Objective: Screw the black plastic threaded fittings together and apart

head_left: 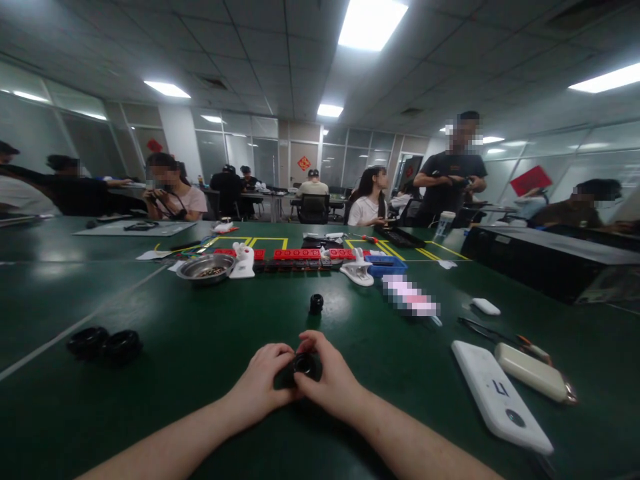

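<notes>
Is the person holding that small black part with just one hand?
No, the left hand and the right hand both grip the black round part.

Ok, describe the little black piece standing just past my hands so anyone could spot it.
On the green table, look just beyond the left hand and right hand, which clasp a black round part. A small black cylinder stands there, short of the row of red blocks. It is alone and upright, unlike the two wider black rings lying together far left.
</notes>
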Action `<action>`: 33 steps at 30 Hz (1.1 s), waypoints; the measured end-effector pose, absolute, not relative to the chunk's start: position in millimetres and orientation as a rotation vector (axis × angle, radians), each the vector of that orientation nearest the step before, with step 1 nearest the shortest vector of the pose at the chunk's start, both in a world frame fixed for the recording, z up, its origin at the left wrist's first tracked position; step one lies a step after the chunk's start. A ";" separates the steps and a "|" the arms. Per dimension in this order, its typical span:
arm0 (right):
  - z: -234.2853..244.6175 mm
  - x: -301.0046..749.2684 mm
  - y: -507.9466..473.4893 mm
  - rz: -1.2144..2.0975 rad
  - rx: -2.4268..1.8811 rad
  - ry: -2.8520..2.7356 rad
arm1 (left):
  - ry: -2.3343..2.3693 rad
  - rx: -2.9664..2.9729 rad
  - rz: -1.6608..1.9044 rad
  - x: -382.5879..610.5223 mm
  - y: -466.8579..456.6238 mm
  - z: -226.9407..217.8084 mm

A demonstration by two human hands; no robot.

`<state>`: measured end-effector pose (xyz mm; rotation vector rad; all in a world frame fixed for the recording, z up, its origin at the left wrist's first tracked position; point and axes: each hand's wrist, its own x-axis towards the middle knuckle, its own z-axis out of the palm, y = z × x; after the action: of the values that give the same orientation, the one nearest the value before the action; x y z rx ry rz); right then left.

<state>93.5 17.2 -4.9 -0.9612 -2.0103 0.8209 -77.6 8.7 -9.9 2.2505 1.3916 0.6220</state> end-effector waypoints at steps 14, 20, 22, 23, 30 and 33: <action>-12.8 89.7 11.5 0.668 -1.010 -1.920 | 1.420 2.232 0.701 -73.3 9.3 -14.1; -12.1 93.0 8.9 0.650 -0.932 -1.840 | 1.421 2.242 0.739 -76.7 14.1 -26.3; -11.4 92.6 9.6 0.594 -0.993 -1.802 | 1.421 2.236 0.741 -77.8 15.7 -29.5; -11.5 92.2 10.3 0.567 -1.024 -1.794 | 1.423 2.232 0.740 -78.0 16.0 -30.0; -19.5 91.4 14.1 0.607 -0.990 -1.858 | 1.382 2.244 0.698 -75.3 10.9 -19.5; -20.2 93.6 12.8 0.660 -0.889 -1.868 | 1.387 2.250 0.696 -75.6 12.2 -19.7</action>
<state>93.6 12.8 -20.2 -0.8895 -1.8676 0.6602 -75.6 12.2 -19.7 2.2502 1.3869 0.6956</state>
